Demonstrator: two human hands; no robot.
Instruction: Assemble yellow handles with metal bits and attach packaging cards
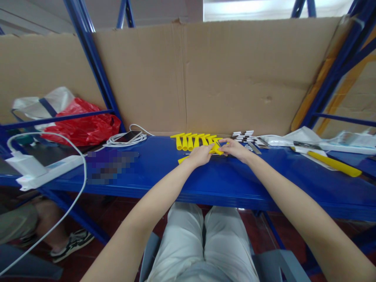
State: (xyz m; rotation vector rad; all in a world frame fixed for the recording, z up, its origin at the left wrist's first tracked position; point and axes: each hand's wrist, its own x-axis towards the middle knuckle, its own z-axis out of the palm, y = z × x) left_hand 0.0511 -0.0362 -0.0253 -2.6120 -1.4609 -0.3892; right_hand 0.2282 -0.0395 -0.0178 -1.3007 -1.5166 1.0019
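Observation:
Both of my hands meet over the middle of the blue table. My left hand [201, 155] is closed, its fingers pressed around a yellow T-shaped plastic piece [216, 149]. From the other side, my right hand [235, 149] pinches the same piece with thumb and fingers. Behind them stands a row of several similar yellow T-shaped pieces [185, 142], lined up side by side. Partly hidden under my left wrist lies another yellow part [182, 159]. Just right of my right hand is a pile of small black-and-white flat pieces [243, 137], too small to make out.
A white power strip [55, 171] with a plugged charger and coiled cable [125, 139] sits left, near a red plastic bag [85, 123]. A yellow-handled tool [335, 163] and white plastic bags [304, 137] lie right. Cardboard [235, 78] walls the back. Another person's leg shows lower left.

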